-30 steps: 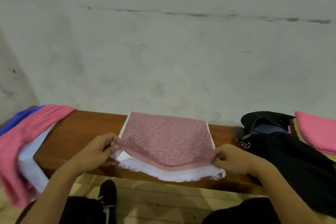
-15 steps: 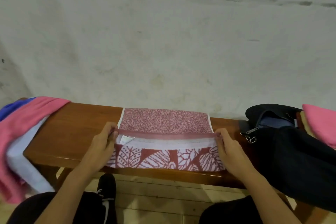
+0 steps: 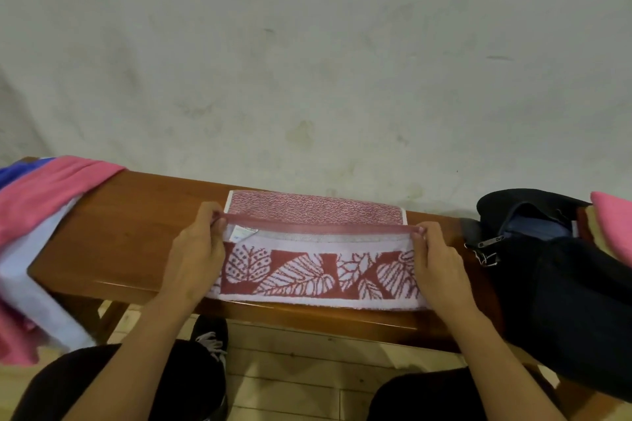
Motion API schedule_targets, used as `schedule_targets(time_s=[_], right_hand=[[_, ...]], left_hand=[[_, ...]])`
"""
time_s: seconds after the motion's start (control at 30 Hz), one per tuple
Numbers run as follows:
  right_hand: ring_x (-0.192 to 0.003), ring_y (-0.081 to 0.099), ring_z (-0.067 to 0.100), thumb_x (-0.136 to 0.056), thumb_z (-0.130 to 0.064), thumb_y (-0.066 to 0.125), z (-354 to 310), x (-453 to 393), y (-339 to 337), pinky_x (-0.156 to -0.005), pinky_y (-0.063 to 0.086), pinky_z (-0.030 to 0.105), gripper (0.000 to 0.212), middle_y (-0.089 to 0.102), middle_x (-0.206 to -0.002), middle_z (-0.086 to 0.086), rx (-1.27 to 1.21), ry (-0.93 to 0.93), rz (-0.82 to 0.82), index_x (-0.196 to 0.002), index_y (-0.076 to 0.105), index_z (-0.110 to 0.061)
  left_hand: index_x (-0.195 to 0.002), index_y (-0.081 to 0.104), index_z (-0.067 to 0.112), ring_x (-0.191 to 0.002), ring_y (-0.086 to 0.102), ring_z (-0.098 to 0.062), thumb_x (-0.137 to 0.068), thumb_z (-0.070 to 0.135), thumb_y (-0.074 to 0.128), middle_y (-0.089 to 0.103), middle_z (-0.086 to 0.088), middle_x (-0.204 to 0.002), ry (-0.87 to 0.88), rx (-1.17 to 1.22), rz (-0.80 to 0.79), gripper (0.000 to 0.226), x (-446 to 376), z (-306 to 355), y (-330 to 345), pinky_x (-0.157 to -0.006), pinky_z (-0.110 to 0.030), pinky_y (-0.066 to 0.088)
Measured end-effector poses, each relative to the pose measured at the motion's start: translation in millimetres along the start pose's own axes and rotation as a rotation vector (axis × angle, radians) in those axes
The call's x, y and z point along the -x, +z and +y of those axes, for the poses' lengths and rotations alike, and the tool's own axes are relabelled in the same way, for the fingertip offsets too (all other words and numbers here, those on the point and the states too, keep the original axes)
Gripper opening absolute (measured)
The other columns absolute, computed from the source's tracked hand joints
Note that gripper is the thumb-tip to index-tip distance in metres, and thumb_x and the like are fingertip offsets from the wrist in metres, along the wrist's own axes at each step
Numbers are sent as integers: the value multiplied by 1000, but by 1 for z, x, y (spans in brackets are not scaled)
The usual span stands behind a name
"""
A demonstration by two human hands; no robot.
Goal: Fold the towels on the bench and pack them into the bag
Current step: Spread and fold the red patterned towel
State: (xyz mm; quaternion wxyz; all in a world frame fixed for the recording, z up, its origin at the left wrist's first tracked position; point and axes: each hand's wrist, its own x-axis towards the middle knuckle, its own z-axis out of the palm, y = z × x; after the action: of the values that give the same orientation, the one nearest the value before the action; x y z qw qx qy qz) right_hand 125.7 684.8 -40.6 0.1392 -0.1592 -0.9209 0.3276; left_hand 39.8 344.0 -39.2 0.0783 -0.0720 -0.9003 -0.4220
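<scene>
Across the middle of the wooden bench [image 3: 130,236], a red-and-white leaf-patterned towel [image 3: 318,273] is lying half folded. Left hand [image 3: 196,249] and right hand [image 3: 436,261] are each pinching one end of its red hem between thumb and curled fingers, holding that edge stretched taut above the cloth. At right, a dark open bag [image 3: 564,287] is resting on the bench; at left, pink, white and blue towels [image 3: 37,215] are draping over the bench end.

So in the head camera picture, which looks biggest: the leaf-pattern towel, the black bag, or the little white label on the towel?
As they look in the head view:
1. Black bag, though it runs out of frame and sits nearer the camera, so unsure against the towel
2. Leaf-pattern towel
3. White label, clearly smallest
</scene>
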Motion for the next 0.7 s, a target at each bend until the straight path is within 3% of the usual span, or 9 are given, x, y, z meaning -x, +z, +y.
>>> schedule_targets(time_s=[0.1, 0.3, 0.5, 0.7], right_hand=[[-51, 64, 11, -96, -52, 20, -1, -1, -1, -43, 52, 23, 30, 62, -71, -4, 89, -11, 40, -112, 34, -31], [-42, 59, 7, -101, -47, 23, -2, 9, -2, -37, 40, 13, 25, 60, -62, 0, 100, -26, 0, -111, 36, -28], [-51, 68, 16, -100, -45, 33, -5, 12, 1, -43, 53, 25, 27, 63, -68, 8, -137, 1, 44, -112, 41, -22], [-54, 69, 18, -103, -39, 37, 5, 8, -2, -45, 55, 27, 24, 66, -71, 10, -156, 68, 9, -110, 46, -18]], left_hand=[[-110, 38, 26, -64, 68, -13, -85, 57, 27, 60, 9, -82, 11, -112, -35, 41, -3, -2, 2, -52, -33, 60], [-101, 40, 26, -60, 69, -17, -103, 35, 37, 67, 1, -77, -24, -88, -144, 10, -1, -15, 2, -49, -38, 59], [-107, 43, 20, -68, 70, -18, -102, 27, 42, 65, -2, -86, -19, 127, -21, 9, 2, 1, 0, -46, -26, 56], [-108, 41, 20, -70, 70, -18, -102, 31, 39, 65, 1, -89, -26, 70, -132, 12, 2, 1, 7, -50, -27, 58]])
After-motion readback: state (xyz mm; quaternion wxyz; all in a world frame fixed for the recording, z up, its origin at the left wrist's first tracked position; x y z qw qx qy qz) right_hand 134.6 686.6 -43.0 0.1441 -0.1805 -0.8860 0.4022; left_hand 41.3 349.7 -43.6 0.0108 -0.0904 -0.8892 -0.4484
